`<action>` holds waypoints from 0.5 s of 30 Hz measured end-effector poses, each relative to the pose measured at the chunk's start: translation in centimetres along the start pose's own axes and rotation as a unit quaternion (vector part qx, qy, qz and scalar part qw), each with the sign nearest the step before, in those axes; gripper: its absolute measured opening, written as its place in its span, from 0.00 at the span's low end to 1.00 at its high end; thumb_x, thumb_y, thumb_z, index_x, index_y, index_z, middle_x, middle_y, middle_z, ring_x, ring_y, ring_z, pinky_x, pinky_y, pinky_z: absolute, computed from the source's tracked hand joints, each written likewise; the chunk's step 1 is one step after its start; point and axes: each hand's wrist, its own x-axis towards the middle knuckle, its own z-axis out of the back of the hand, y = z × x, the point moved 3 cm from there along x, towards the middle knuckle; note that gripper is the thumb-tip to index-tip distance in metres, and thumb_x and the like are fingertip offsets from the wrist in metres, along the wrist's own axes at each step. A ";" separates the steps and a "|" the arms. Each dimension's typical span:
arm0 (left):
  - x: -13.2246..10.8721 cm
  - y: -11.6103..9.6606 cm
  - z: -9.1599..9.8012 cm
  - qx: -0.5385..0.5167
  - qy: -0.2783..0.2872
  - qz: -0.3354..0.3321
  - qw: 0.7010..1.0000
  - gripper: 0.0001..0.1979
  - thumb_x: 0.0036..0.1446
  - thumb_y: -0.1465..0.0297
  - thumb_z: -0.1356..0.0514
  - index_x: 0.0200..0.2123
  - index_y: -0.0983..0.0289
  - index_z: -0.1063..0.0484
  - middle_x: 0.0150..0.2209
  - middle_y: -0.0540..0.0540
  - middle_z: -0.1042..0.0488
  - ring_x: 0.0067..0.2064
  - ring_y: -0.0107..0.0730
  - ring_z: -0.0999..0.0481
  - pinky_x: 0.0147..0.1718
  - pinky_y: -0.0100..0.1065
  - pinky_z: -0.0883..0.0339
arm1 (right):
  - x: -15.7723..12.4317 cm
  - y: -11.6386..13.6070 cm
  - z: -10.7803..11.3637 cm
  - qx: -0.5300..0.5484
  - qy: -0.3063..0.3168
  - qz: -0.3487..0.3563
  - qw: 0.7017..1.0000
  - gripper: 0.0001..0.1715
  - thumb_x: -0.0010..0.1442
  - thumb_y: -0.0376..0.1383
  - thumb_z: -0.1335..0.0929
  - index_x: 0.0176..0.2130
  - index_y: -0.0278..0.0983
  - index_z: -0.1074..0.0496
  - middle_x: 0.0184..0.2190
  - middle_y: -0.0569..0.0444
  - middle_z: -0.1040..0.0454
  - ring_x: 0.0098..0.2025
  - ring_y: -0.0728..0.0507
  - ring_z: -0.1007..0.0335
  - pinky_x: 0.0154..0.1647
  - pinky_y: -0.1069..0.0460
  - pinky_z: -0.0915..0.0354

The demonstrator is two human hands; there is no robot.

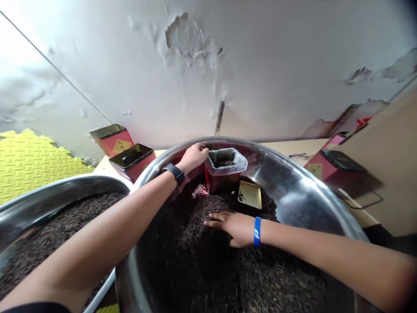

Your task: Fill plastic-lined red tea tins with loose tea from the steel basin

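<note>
Tea leaves (182, 230) lie beneath the right grip (233, 228).

A lined tin (220, 180) sits in the tea leaves (195, 269) filling the steel basin (293, 174) (a second basin (65, 184) lies to its left).

We see a white wall (130, 74) with big bumpy patches of peeling paint (184, 35). A thin wire (55, 65) runs down across it on the left, and a thin stick (219, 118) stands up against it. Down on the left, we see a yellow foam mat (35, 163). A pale table (286, 148) sits by the wall, a big tan board (384, 161) rises on the right, and bright light comes from the top left.
</note>
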 end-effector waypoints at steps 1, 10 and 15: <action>0.1 -0.3 0.7 0.015 -0.002 -0.009 1.000 0.17 0.54 0.65 0.50 0.41 0.66 0.28 0.40 0.58 0.25 0.39 0.35 0.27 0.38 0.30 0.38 | -0.2 0.1 1.0 -0.027 -0.002 0.010 1.000 0.46 0.46 0.36 0.33 0.61 0.44 0.51 0.59 0.45 0.44 0.55 0.37 0.43 0.50 0.44 0.42; -5.9 -3.0 12.8 0.189 0.002 -0.125 0.974 0.16 0.53 0.64 0.49 0.38 0.62 0.25 0.33 0.56 0.24 0.31 0.32 0.29 0.30 0.31 0.41 | 3.6 3.1 13.1 -0.194 -0.089 -0.077 0.974 0.23 0.60 0.46 0.43 0.36 0.37 0.26 0.31 0.45 0.25 0.34 0.41 0.28 0.32 0.49 0.39; -17.2 5.1 25.1 0.272 -0.096 0.054 0.956 0.19 0.53 0.56 0.49 0.40 0.59 0.26 0.36 0.53 0.24 0.33 0.33 0.28 0.34 0.31 0.39 | 9.5 6.6 16.7 -0.241 -0.199 -0.022 0.950 0.26 0.61 0.46 0.45 0.34 0.35 0.26 0.32 0.43 0.26 0.34 0.40 0.29 0.33 0.48 0.39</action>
